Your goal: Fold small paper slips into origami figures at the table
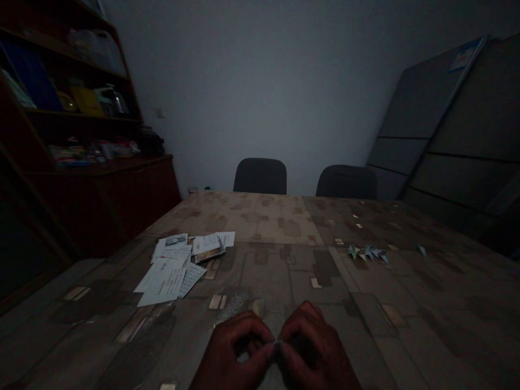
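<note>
Pinching a small pale piece [278, 342] with the fingers [261, 356] of left hand [226, 352] and right hand [320, 346] together, thumb and forefinger drawn close on either side, hardly any gap at the tips. Too small and dim to make out in shape or material. Curved into rounded loops behind the pinch, and partly hidden in shadow below. Held over the near part of the bench [252, 276], about midway across.

Scattered beyond, to the left: overlapping printed papers [162, 279], with a dark-pictured card [209, 253] among them. Clustered off to the right: little folded paper shapes [369, 252], pale green and bluish, touching or nearly so. Set apart farther right: a single folded shape [421, 249].

Standing past the far edge: two grey chairs [260, 176], before a bare wall [309, 81]. Rising at far left: a loaded shelf unit [150, 187], dark reddish.
</note>
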Demonstrator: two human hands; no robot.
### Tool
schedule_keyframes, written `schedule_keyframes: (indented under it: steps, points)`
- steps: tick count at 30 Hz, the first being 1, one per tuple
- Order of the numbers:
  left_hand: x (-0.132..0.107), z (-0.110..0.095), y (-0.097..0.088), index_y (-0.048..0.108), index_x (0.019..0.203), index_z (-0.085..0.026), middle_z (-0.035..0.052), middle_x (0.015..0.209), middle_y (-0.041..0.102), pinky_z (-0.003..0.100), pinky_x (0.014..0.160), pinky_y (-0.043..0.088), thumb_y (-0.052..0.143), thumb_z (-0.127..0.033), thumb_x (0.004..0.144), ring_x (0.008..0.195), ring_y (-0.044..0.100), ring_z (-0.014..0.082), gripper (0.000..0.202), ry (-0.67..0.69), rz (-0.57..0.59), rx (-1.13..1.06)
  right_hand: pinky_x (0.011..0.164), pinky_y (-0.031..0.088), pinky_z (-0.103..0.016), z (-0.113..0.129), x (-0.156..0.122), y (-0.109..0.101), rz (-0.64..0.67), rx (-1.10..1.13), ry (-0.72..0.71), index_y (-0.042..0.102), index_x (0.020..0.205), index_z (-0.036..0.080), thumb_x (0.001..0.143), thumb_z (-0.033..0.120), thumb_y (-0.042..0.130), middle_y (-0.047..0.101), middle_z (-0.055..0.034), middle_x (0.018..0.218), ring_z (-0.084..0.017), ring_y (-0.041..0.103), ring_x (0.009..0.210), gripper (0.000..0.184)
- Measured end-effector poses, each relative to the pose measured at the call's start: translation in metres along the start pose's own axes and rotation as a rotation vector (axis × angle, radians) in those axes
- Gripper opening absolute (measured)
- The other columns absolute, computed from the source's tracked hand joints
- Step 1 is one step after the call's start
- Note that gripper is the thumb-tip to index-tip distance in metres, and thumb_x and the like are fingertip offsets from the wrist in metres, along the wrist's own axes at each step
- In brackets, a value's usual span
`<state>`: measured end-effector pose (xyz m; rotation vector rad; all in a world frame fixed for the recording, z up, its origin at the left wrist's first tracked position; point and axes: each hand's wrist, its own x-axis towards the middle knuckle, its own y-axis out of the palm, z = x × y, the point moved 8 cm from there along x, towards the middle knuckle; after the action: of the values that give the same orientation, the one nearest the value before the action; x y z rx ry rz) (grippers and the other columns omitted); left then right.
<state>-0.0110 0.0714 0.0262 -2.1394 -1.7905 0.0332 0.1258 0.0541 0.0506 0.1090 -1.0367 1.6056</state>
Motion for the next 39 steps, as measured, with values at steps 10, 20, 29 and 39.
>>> schedule_keyframes:
  steps: [10,20,29,39]
  points:
    - [0.003,0.015,0.004,0.062,0.057,-0.017,0.0004,0.058,0.061,0.025,0.055,0.042,0.063,-0.019,0.066,0.057,0.056,0.0152,0.010,-0.102,0.004,-0.137,0.062,0.043,-0.028,-0.020,-0.005,0.004,0.004,0.099,0.186,0.054,0.073,0.021,0.080,0.012,0.054,0.057,0.0003,0.071,-0.018,0.058,0.070,0.011]
    - [0.009,0.022,-0.011,0.066,0.055,-0.015,0.0003,0.059,0.061,0.025,0.056,0.038,0.070,-0.021,0.065,0.058,0.054,0.0146,0.013,-0.109,-0.055,-0.225,0.061,0.044,-0.029,-0.019,-0.001,-0.012,-0.074,0.100,0.161,0.055,0.075,0.021,0.084,0.016,0.054,0.057,-0.0002,0.072,-0.018,0.058,0.070,0.011]
    - [-0.007,0.043,0.030,0.075,0.069,-0.010,0.0069,0.058,0.070,0.023,0.052,0.041,0.082,-0.051,0.066,0.050,0.059,0.0129,0.042,-0.376,0.245,-0.639,0.069,0.039,-0.036,0.038,-0.004,-0.035,-0.257,-0.357,-0.436,0.064,0.086,0.022,0.090,0.018,0.058,0.069,0.0007,0.066,-0.017,0.056,0.061,0.008]
    - [-0.003,0.034,0.016,0.074,0.064,-0.013,0.0018,0.060,0.066,0.025,0.061,0.042,0.081,-0.046,0.070,0.060,0.057,0.0138,0.035,-0.263,0.126,-0.636,0.068,0.037,-0.033,0.056,0.002,-0.024,-0.283,-0.412,-0.515,0.069,0.080,0.019,0.096,0.021,0.059,0.073,0.0012,0.066,-0.015,0.052,0.057,0.019]
